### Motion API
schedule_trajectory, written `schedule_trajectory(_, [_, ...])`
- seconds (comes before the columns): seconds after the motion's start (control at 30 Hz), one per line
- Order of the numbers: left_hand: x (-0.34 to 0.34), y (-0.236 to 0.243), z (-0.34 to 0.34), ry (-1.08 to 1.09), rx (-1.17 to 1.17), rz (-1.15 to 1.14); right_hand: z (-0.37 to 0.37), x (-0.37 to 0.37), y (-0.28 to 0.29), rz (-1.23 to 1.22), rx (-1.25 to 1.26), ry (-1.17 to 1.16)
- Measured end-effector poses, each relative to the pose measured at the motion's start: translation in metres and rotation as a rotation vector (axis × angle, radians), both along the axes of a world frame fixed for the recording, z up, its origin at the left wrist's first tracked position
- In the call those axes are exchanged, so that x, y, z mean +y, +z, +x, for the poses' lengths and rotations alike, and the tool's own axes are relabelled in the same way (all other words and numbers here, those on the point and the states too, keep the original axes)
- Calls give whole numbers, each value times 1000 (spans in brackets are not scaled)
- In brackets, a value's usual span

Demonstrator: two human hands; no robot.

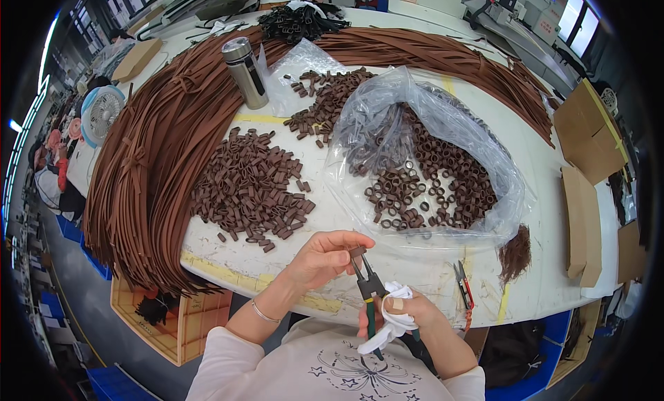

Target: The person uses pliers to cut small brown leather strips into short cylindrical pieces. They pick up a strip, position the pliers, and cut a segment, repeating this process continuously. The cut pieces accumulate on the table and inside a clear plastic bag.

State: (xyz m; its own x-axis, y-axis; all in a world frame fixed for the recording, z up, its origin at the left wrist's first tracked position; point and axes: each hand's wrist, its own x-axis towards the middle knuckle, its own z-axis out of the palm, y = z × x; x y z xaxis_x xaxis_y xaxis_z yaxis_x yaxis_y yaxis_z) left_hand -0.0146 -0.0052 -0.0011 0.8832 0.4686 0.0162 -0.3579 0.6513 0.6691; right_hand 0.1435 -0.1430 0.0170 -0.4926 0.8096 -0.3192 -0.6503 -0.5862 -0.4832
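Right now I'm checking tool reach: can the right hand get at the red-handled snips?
Probably yes: the red-handled snips lie uncovered near the right hand, though its grip on the pliers may need releasing first.

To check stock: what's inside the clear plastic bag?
Many small brown loops show inside the clear plastic bag; whatever lies beneath the top ones is covered.

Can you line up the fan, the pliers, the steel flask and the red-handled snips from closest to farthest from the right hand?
From the right hand in the head view:
1. Pliers: gripped in that hand.
2. Red-handled snips: on the table, just to its right.
3. Steel flask: across the table, ahead and left.
4. Fan: far left, past the brown strips.
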Motion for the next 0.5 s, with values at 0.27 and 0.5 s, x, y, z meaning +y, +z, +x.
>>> schedule_trajectory(0.27, [-2,-8,4,-96,-134,222,0,1,8,242,-558,119])
schedule_trajectory(0.5, [-7,3,3,-17,-54,218,-4,17,7,539,-899,-68])
